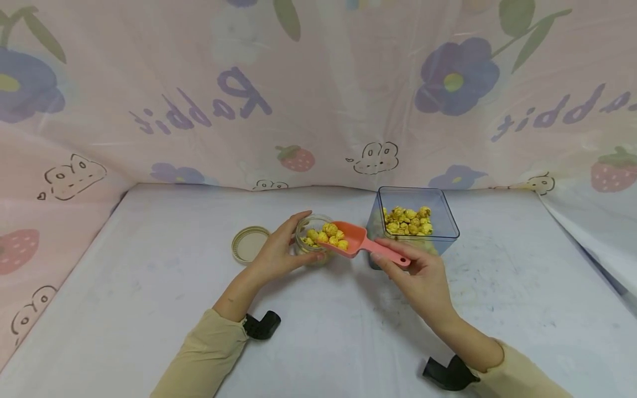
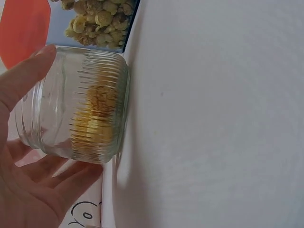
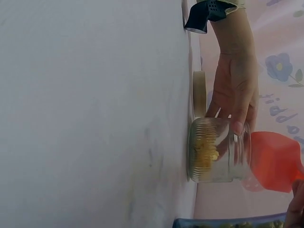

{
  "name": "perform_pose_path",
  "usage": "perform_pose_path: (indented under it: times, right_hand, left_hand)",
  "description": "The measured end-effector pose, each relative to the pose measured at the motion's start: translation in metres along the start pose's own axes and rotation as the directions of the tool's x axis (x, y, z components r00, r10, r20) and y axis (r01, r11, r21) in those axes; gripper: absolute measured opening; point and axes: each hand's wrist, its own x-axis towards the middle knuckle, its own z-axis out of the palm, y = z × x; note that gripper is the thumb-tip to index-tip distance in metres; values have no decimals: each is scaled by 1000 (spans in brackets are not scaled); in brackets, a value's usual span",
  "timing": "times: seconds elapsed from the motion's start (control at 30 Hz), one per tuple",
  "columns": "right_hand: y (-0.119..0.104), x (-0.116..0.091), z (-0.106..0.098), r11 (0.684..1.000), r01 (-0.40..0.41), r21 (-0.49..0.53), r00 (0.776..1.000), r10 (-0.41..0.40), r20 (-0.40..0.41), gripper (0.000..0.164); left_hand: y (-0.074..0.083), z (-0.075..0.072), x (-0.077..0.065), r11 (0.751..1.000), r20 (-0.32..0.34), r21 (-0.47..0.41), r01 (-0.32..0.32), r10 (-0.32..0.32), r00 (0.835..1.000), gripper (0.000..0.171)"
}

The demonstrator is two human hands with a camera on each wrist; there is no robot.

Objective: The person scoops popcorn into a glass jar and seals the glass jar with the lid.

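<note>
My left hand (image 1: pixel 280 249) grips a ribbed glass jar (image 2: pixel 59 102) around its side, thumb on one side and fingers on the other. Some yellow popcorn lies in the bottom of the jar, which stands upright on the table. In my right hand (image 1: pixel 423 275), the handle of a coral-red scoop (image 1: pixel 354 239) is pinched between thumb and fingers. The scoop's front lip is over the jar's mouth, with several popcorn pieces (image 1: pixel 334 236) on it. Just beyond the right hand stands a clear bluish square container (image 1: pixel 448 218) partly filled with popcorn.
A round jar lid (image 1: pixel 250 245) with a pale inside lies on the table left of the jar. The white-covered table (image 1: pixel 318 331) meets a printed curtain (image 1: pixel 318 99) at the back and sides. Black wrist mounts (image 1: pixel 264 325) sit on both forearms.
</note>
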Motion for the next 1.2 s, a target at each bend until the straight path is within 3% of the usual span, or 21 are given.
perform_pose_path:
  times: [0.27,0.6,1.0,1.2]
  right_hand:
    - [-4,4,-1,995,26,-98,1000,-26,6,28]
    - [-15,12,-7,964,78,-254,997,-71,34,28]
    - [-32,22,-13,895,147,-422,988,-110,110,24]
    - [-39,28,-14,882,152,-445,985,-100,138,23]
  left_hand:
    - [0,-1,0,999,-6,-34,36,-37,999,86]
    - [-1,-2,-1,998,-19,-41,53,-54,998,87]
    - [-1,-2,-1,997,-23,-57,51,-52,998,86]
    - [-1,-2,-2,996,-24,-71,51,-53,998,87]
